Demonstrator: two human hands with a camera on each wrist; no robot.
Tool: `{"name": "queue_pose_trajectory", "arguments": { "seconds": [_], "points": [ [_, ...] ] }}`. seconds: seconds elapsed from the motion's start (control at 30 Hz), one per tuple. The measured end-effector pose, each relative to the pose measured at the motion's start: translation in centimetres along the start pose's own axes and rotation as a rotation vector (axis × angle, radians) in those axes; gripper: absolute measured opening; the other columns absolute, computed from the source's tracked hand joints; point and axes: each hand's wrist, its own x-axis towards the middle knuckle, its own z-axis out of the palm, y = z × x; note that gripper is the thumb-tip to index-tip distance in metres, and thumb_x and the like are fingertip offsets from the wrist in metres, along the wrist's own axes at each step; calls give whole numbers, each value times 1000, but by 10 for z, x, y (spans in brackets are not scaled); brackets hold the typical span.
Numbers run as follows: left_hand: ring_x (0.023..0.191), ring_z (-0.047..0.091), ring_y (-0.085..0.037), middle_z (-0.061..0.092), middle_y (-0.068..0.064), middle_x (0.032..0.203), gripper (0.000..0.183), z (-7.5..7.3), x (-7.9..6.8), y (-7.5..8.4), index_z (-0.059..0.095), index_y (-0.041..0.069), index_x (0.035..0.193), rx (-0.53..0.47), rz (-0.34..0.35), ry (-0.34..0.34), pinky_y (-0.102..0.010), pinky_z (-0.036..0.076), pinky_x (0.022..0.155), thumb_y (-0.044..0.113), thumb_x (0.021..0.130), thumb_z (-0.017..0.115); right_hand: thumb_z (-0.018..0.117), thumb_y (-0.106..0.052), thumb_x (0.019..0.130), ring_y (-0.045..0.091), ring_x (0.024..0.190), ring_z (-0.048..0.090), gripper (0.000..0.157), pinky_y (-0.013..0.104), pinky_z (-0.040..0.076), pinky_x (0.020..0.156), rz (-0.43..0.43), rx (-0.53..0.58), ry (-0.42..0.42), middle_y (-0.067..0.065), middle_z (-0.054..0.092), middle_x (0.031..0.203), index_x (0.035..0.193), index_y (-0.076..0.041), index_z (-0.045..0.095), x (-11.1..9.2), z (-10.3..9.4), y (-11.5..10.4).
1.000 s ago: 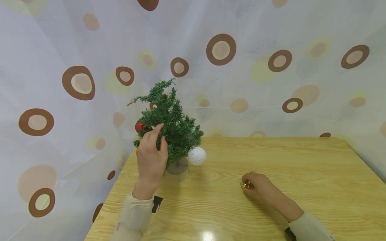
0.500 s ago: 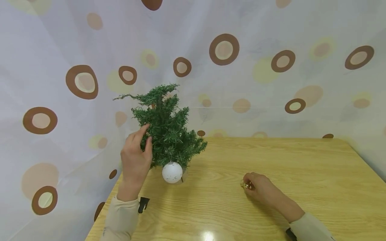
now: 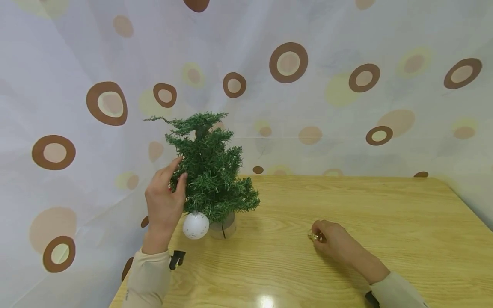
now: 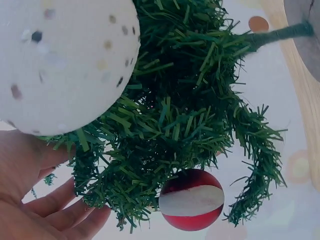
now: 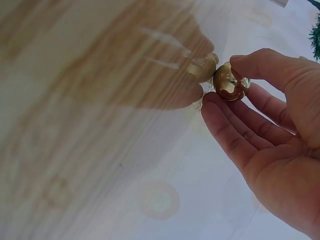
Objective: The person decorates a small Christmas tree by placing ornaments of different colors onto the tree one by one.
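A small artificial Christmas tree (image 3: 209,171) stands on the left of the table, its top bent to the left. My left hand (image 3: 163,203) is at its left side, thumb and fingers apart at the branches. A white speckled ball ornament (image 3: 196,225) hangs low at the front; in the left wrist view it covers part of the thumb. A red ball ornament (image 4: 192,200) with a white band hangs beyond the fingers. To the right, my right hand (image 3: 335,239) pinches a shiny gold ball ornament (image 5: 230,82) between thumb and fingers, low at the tabletop.
The wooden table (image 3: 285,256) reaches back to a patterned curtain (image 3: 246,51), which also runs along the left side. The tree's round base (image 3: 223,226) stands near the table's left edge.
The tree has turned, so the white ball has swung from its right side to the front left. My left hand has moved left with the branches. My right hand has hardly moved.
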Motion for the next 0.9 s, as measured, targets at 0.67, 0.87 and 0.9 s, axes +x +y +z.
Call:
{"name": "queue_pose_trajectory", "arguments": {
  "seconds": [0.67, 0.87, 0.9],
  "points": [
    [117, 70, -41, 74, -22, 124, 31, -14, 1, 36, 75, 3, 129, -65, 41, 42, -59, 56, 98, 9, 99, 75, 79, 5, 87, 14, 79, 62, 24, 28, 56, 66, -191, -52, 224, 0, 69, 96, 108, -3, 71, 11, -23, -24],
    [113, 70, -42, 75, -22, 118, 28, -12, -2, 59, 76, 3, 125, -66, 110, 61, -58, 57, 97, 8, 97, 75, 80, 4, 87, 7, 81, 62, 26, 26, 57, 68, -224, -43, 255, -1, 70, 99, 109, -5, 71, 16, -30, -37],
    [112, 70, -41, 75, -22, 117, 27, -12, -2, 62, 77, 3, 124, -64, 122, 63, -58, 57, 97, 8, 97, 75, 81, 4, 86, 8, 81, 63, 26, 25, 57, 68, -241, -50, 268, -1, 70, 99, 109, -5, 71, 17, -31, -39]
  ]
}}
